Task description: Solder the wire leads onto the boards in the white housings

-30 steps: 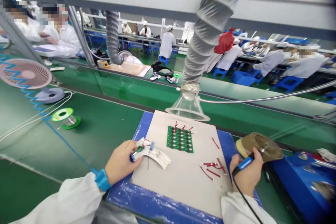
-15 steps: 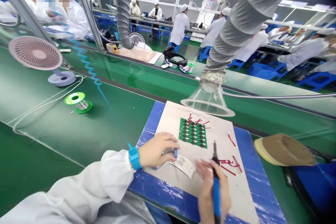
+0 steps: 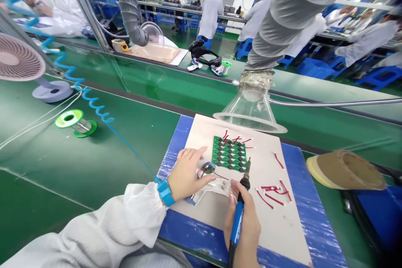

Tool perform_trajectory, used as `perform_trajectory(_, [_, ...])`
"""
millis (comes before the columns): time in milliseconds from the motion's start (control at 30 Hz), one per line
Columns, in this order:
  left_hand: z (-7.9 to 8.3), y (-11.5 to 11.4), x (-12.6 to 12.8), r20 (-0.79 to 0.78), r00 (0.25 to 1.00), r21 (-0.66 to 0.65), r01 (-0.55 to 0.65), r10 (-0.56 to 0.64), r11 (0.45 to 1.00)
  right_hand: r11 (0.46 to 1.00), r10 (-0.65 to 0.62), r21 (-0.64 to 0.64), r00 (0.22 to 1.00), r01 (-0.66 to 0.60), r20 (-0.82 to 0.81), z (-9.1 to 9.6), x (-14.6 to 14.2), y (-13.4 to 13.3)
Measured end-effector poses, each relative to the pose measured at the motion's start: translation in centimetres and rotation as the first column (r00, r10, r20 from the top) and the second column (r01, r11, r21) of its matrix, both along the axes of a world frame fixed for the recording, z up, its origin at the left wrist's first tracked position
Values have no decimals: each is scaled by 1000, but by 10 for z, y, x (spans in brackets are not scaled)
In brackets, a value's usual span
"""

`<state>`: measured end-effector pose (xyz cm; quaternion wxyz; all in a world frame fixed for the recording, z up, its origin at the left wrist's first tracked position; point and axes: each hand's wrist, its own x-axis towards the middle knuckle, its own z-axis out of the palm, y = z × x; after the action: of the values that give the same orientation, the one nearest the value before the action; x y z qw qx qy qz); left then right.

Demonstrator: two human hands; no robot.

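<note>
My left hand (image 3: 191, 174) rests on the beige work mat (image 3: 276, 217), pinching a small green circuit board (image 3: 207, 169) with a blue part and thin red wires. Under that hand lies a curved transparent plastic piece (image 3: 213, 190). My right hand (image 3: 243, 222) grips a blue soldering iron (image 3: 238, 217), its metal tip (image 3: 248, 168) pointing up and away, close to a green circuit board panel (image 3: 229, 155). Short red wires (image 3: 273, 190) lie loose on the mat to the right. More red wires stick out of the panel's far edge.
A blue mat (image 3: 301, 201) lies under the beige one. A clear fume funnel (image 3: 251, 109) on a grey hose hangs just beyond. A tan sponge holder (image 3: 344, 170) sits to the right, a solder spool (image 3: 75, 123) and pink fan (image 3: 19, 58) to the left.
My right hand has come from beside the tan holder onto the mat with the iron upright. The small board now shows at my left fingertips, and the view has tilted and shifted.
</note>
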<state>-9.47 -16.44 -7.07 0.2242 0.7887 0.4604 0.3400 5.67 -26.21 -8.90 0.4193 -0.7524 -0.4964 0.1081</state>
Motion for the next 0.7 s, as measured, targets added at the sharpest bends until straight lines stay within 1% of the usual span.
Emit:
perform_trajectory(67, [3, -3, -3, 122, 993, 49, -12, 6, 999, 1000, -22, -9, 999, 23, 47, 2, 3, -3])
perform_trajectory(100, [5, -5, -5, 172, 985, 83, -11, -4, 997, 1000, -12, 29, 997, 10, 71, 2, 5, -4])
perform_trajectory(167, [7, -7, -7, 209, 975, 164, 47, -82, 985, 981, 49, 180, 993, -68, 111, 0, 9, -6])
perform_trajectory(233, [9, -9, -8, 158, 964, 244, 170, -212, 955, 937, 98, 323, 987, -135, 126, -3, 12, -7])
perform_trajectory(267, [9, -11, -8, 117, 954, 270, 238, -277, 933, 922, 110, 358, 986, -149, 126, -4, 13, -7])
perform_trajectory(333, [9, -14, -6, 47, 922, 292, 355, -384, 888, 917, 85, 380, 990, -123, 116, -4, 13, -7])
perform_trajectory(400, [8, -17, -3, 30, 893, 294, 421, -449, 858, 923, 54, 372, 990, -99, 131, -2, 12, -7])
perform_trajectory(467, [7, -19, -1, 52, 879, 298, 439, -474, 848, 925, 59, 364, 988, -108, 144, 1, 10, -7])
perform_trajectory(533, [6, -20, 0, 84, 884, 310, 416, -461, 855, 913, 64, 391, 986, -121, 154, 4, 6, -8])
perform_trajectory(567, [6, -20, 0, 98, 890, 316, 396, -445, 862, 902, 43, 419, 987, -104, 152, 4, 4, -8])
perform_trajectory(633, [6, -19, 1, 119, 902, 326, 360, -416, 874, 880, -41, 475, 994, -15, 106, 3, -1, -8])
perform_trajectory(700, [7, -18, 1, 122, 904, 323, 353, -409, 878, 869, -90, 490, 996, 75, 8, 1, -6, -6])
